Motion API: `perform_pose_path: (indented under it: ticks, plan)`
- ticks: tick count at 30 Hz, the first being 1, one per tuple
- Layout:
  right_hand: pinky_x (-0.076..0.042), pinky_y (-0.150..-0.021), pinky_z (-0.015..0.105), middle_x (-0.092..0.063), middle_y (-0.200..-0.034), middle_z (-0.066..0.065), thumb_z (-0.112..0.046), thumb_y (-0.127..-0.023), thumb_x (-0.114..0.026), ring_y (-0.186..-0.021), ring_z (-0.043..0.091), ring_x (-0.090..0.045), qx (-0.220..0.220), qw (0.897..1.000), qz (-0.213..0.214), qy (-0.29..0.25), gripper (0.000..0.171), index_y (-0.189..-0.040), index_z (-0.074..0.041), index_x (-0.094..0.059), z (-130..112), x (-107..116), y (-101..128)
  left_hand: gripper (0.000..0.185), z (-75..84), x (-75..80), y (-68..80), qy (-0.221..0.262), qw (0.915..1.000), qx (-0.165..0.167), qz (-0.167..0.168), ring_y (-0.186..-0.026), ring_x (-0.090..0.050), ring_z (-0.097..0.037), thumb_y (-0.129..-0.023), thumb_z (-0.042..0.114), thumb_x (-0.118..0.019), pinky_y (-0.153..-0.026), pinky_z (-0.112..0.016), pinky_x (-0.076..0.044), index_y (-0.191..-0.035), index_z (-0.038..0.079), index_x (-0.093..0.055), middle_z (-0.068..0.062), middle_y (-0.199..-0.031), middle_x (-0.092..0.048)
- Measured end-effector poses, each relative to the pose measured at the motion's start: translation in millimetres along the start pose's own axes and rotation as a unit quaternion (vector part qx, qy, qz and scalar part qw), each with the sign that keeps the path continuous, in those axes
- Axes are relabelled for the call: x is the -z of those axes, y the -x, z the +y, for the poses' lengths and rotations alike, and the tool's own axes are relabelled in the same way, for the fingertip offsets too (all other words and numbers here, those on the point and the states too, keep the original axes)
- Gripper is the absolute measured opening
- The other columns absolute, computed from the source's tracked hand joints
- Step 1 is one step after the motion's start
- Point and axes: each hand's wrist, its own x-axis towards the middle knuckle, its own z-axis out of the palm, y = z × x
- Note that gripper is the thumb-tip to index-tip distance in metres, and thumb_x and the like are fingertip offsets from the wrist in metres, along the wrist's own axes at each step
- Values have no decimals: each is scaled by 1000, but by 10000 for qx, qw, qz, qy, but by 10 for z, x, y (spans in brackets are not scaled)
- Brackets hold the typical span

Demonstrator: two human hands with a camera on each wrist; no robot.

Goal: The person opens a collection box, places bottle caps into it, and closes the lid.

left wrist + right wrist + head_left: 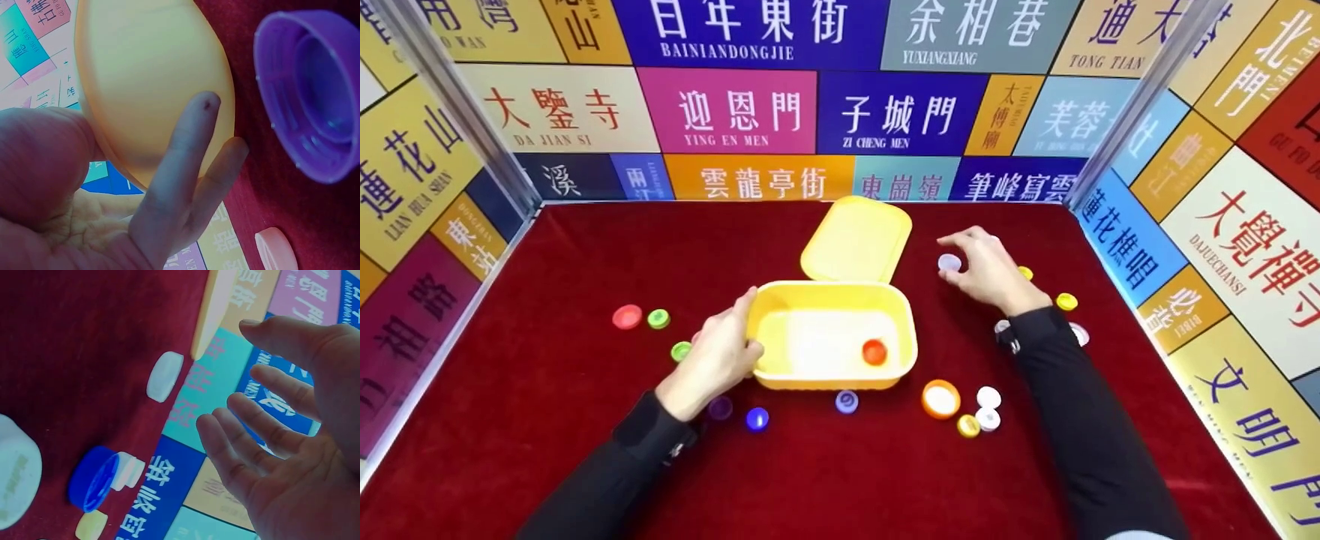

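The yellow box [834, 336] sits at the middle of the red tabletop [547, 450], its hinged lid [856, 238] thrown back and standing up at the box's twelve o'clock. It looks like thin moulded plastic, so I judge it light, a little springy at the walls and smooth enough to skate on the cloth if I nudge it. My left hand [718, 358] steadies it at the nine o'clock wall: thumb hooked over the rim, fingers [185, 163] flat against the rounded outside, as the left wrist view shows. That rim seems the best purchase, being the stiffest part. One orange cap [874, 352] lies inside, toward the four o'clock corner.

My right hand [988, 271] hovers at the box's two o'clock, fingers spread and loosely bent, holding nothing, just beside a pale white cap [949, 262]. The cap looks small, hard, light and slick; a pinch across its ribbed edge should suit it.

Outward from there, loose caps dot the cloth: a purple cap [312, 93] close by my left hand, a red cap [627, 316] and green caps [658, 319] at nine o'clock, a blue cap [757, 418] at seven, and a wide orange-rimmed cap [940, 399] with small white ones at five. Walls printed with coloured signs [750, 112] close the scene in.
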Motion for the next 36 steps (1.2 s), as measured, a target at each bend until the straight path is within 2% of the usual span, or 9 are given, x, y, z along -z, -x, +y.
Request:
perform_pose_path:
  ticks: [1,4,8,14,18,25,31,36]
  plan:
    - [-46,-129,67,-63,-155,30,-20,-104,-84,-144,55,-57,-207,9996,-119,180,55,-156,-5,-72,-146,54,10,88,-1,0,-1,4,10000,9,-6,-80,-69,-28,-102,2,-68,-66,-30,-56,-182,-1,-32,-30,-163,-66]
    - [-45,-132,66,-59,-161,31,-17,-105,-82,-149,54,-55,-444,9978,-392,309,60,-161,-1,-67,-159,48,-30,88,0,1,-3,2,10000,11,-3,-83,-69,-29,-103,2,-68,-66,-30,-55,-182,-1,-32,-30,-164,-65]
    - [-42,-137,62,-54,-168,33,-15,-107,-81,-156,51,-53,-620,9945,-653,532,66,-167,1,-60,-108,3,-84,87,3,-2,-4,23,10000,-31,-4,-86,-69,-31,-103,1,-67,-67,-31,-55,-182,-2,-31,-30,-166,-63]
    - [-38,-139,63,-53,-170,35,-14,-107,-80,-161,51,-50,-698,9911,-929,645,71,-170,4,-54,-18,-53,-142,87,4,-4,3,46,10000,-36,-6,-75,-65,-25,-103,1,-68,-65,-30,-55,-182,-2,-32,-30,-163,-65]
    - [-40,-138,62,-58,-167,35,-14,-106,-79,-157,50,-54,-645,9914,-900,696,68,-168,5,-57,11,-77,-168,88,9,0,2,14,10000,-37,36,-74,-67,-24,-102,1,-68,-64,-30,-55,-182,-1,-33,-30,-160,-68]
    - [-51,-123,62,-70,-149,35,-10,-106,-78,-134,49,-64,-483,9930,-757,771,54,-158,5,-68,44,-121,-161,88,21,2,8,14,10000,6,31,-74,-68,-23,-101,0,-67,-64,-30,-56,-182,-1,-33,-29,-159,-68]
    - [-54,-117,62,-74,-141,35,-4,-105,-76,-130,50,-69,-321,9945,-553,826,42,-146,5,-77,83,-149,-151,88,23,4,2,11,10000,73,-9,-71,-67,-20,-103,0,-67,-67,-31,-58,-183,1,-32,-27,-158,-69]
    - [-56,-116,64,-75,-138,36,-3,-105,-76,-129,51,-69,-252,9954,-492,784,39,-143,6,-78,81,-150,-142,87,15,10,1,-16,10000,69,-1,-72,-66,-22,-103,1,-68,-66,-31,-57,-183,1,-32,-28,-157,-69]
